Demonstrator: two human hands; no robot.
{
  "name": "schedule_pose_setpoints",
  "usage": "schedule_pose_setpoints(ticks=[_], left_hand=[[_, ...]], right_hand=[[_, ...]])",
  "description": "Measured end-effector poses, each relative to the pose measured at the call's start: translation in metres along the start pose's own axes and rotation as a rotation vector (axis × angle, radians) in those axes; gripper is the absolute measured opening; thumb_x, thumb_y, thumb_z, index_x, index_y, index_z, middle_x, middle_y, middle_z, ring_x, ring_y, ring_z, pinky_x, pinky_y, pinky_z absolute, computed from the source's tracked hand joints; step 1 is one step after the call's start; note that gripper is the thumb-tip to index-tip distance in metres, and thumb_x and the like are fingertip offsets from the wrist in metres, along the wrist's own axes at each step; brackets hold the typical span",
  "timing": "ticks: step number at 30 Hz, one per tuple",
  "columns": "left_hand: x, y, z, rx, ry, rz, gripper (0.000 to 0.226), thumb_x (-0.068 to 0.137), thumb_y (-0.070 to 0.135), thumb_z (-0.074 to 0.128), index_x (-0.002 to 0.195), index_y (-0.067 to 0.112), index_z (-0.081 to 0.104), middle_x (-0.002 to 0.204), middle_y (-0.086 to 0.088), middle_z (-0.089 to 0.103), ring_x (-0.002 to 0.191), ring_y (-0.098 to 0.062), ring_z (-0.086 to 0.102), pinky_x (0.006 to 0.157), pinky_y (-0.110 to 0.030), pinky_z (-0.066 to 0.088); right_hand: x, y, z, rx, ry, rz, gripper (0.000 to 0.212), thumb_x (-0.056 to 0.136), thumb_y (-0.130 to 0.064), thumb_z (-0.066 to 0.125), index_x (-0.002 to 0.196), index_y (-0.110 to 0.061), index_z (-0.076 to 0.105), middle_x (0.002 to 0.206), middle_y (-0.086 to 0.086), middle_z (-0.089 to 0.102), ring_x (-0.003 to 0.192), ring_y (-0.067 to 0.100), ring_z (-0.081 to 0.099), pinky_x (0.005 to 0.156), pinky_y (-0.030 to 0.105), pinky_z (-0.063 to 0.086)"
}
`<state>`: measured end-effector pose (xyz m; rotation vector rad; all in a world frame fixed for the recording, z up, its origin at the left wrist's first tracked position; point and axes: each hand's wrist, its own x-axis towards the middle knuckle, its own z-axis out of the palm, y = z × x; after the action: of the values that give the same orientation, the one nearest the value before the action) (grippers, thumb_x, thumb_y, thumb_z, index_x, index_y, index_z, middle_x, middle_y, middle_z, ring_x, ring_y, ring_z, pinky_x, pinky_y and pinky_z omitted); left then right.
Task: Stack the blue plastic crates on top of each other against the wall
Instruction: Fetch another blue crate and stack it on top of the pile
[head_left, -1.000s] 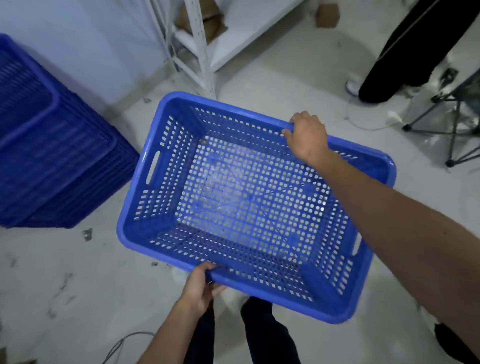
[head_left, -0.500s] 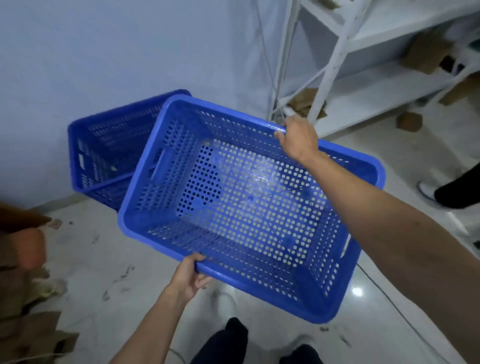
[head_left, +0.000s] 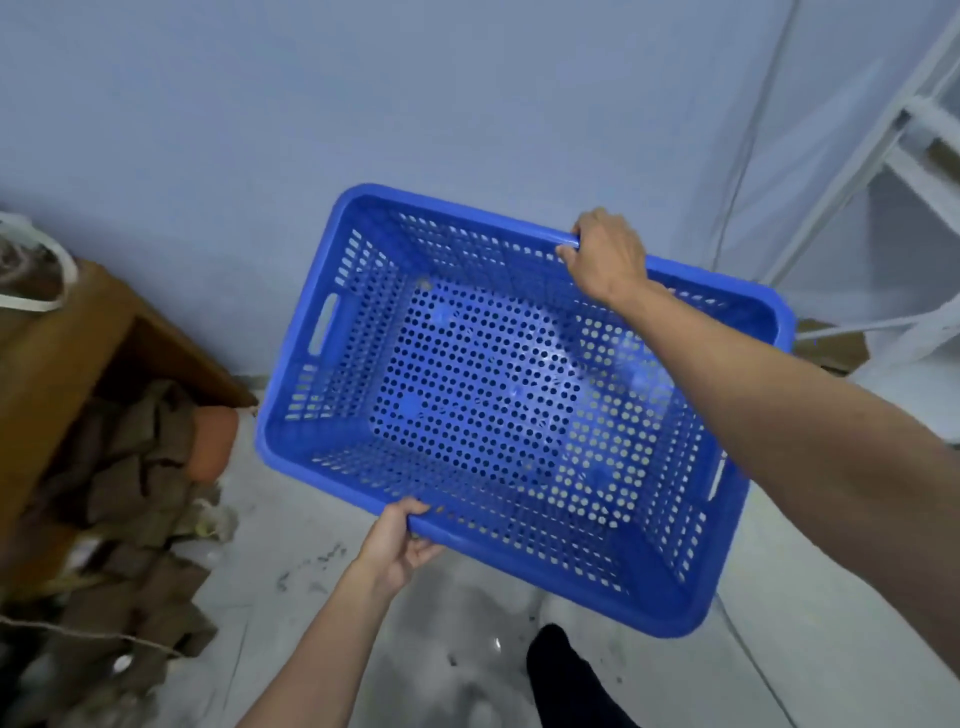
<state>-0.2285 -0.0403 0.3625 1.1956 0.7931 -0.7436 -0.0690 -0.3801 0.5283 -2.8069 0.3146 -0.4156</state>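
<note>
I hold a perforated blue plastic crate (head_left: 332, 322) in the air in front of the pale wall, its open side toward me and slightly tilted. My left hand (head_left: 397, 540) grips the near long rim from below. My right hand (head_left: 608, 254) is closed over the far long rim. The crate is empty. Through its holes dark blue shows beneath, which may be the other crates; I cannot tell for sure. No other crate is seen directly.
A pale wall (head_left: 415, 93) fills the background. At the left stands a brown cardboard box (head_left: 62, 332) with a heap of cardboard scraps (head_left: 130, 519) on the floor. A white metal shelf frame (head_left: 893, 150) stands at the right. My dark shoe (head_left: 561, 660) is below the crate.
I turned left with the crate held in both hands. The stack of blue crates seen beside it before is now hidden behind the held crate; the cardboard box has come into view at the left.
</note>
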Motion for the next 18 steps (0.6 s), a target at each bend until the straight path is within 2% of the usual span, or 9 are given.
schedule_pose_setpoints(ticks=[4,8,11,13,15,18], left_hand=[[0.007,0.042,0.005,-0.084,0.025,0.054,0.005,0.089,0.008,0.054,0.092,0.008,0.059,0.090,-0.015,0.070,0.072,-0.026,0.069,0.051,-0.033,0.061],[0.007,0.081,0.006,-0.149,0.067,0.094,0.009,0.091,0.008,0.052,0.083,0.009,0.056,0.064,-0.009,0.070,0.052,-0.020,0.071,0.049,-0.032,0.061],[0.017,0.105,0.005,-0.189,0.090,0.104,0.006,0.090,0.008,0.054,0.085,0.009,0.053,0.055,-0.006,0.065,0.049,-0.020,0.069,0.061,-0.039,0.062],[0.024,0.117,0.005,-0.212,0.097,0.107,0.005,0.089,0.007,0.056,0.090,0.009,0.051,0.057,-0.006,0.057,0.050,-0.022,0.062,0.065,-0.040,0.052],[0.032,0.127,0.003,-0.239,0.110,0.096,0.007,0.088,0.008,0.059,0.090,0.010,0.053,0.063,-0.009,0.056,0.055,-0.024,0.059,0.059,-0.041,0.049],[0.043,0.138,-0.001,-0.260,0.102,0.073,0.017,0.089,0.009,0.060,0.077,0.013,0.049,0.046,-0.004,0.048,0.043,-0.021,0.051,0.050,-0.038,0.046]], right_hand=[[0.069,-0.037,0.007,0.006,0.020,-0.124,0.029,0.095,-0.034,0.057,0.101,-0.006,0.059,0.106,0.014,0.060,0.093,0.033,0.055,0.075,0.041,0.041],[0.120,-0.084,0.008,0.015,0.036,-0.216,0.030,0.096,-0.034,0.056,0.101,-0.005,0.060,0.105,0.014,0.061,0.093,0.034,0.055,0.075,0.041,0.041],[0.153,-0.111,0.020,-0.005,0.015,-0.246,0.030,0.096,-0.034,0.056,0.102,-0.005,0.061,0.107,0.015,0.061,0.095,0.034,0.056,0.077,0.042,0.042],[0.172,-0.125,0.034,-0.025,-0.005,-0.265,0.031,0.097,-0.034,0.054,0.105,-0.005,0.061,0.109,0.015,0.060,0.096,0.034,0.055,0.079,0.044,0.043],[0.188,-0.137,0.048,-0.049,-0.014,-0.272,0.031,0.097,-0.034,0.053,0.105,-0.005,0.061,0.110,0.015,0.060,0.097,0.034,0.055,0.080,0.044,0.043],[0.211,-0.150,0.069,-0.097,-0.029,-0.268,0.032,0.097,-0.035,0.054,0.107,-0.005,0.060,0.111,0.015,0.059,0.097,0.035,0.054,0.079,0.045,0.043]])
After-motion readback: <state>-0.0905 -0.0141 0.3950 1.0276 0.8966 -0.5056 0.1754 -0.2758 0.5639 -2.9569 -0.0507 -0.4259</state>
